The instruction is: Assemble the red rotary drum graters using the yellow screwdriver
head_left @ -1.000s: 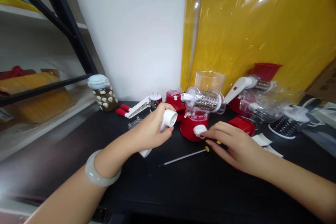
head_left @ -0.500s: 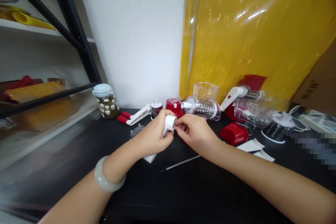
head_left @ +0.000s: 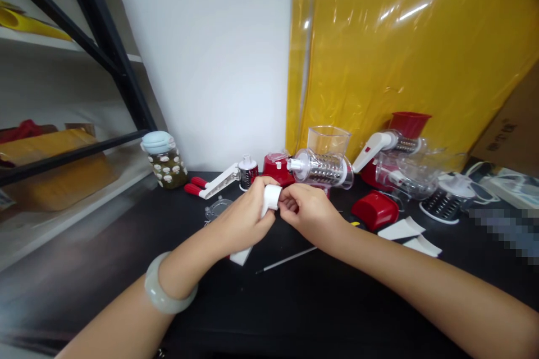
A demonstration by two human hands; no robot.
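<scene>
My left hand (head_left: 248,216) is closed around a white plastic crank handle (head_left: 272,197), its round hollow end facing right. The handle's flat arm shows below the palm, with a speck of red beside it. At that round end, my right hand (head_left: 309,213) has thumb and fingertips pinched together; anything small between them is hidden. Beneath the right hand lies a thin rod (head_left: 286,259) with a dark tip. Behind the hands are a grater drum in a clear housing (head_left: 326,168), a red base (head_left: 275,165) and a small white-topped drum (head_left: 248,171).
Another crank handle with red grips (head_left: 214,184) and a patterned jar (head_left: 165,162) stand at the back left. On the right are a red plastic part (head_left: 374,210), white strips (head_left: 402,228), an assembled rotary grater (head_left: 404,148) and a loose drum (head_left: 446,199). Shelving (head_left: 76,162) borders the left.
The view has shifted slightly. Both hands stay together at the handle's round end, which has turned a little more to the side; the right fingers are curled more tightly.
</scene>
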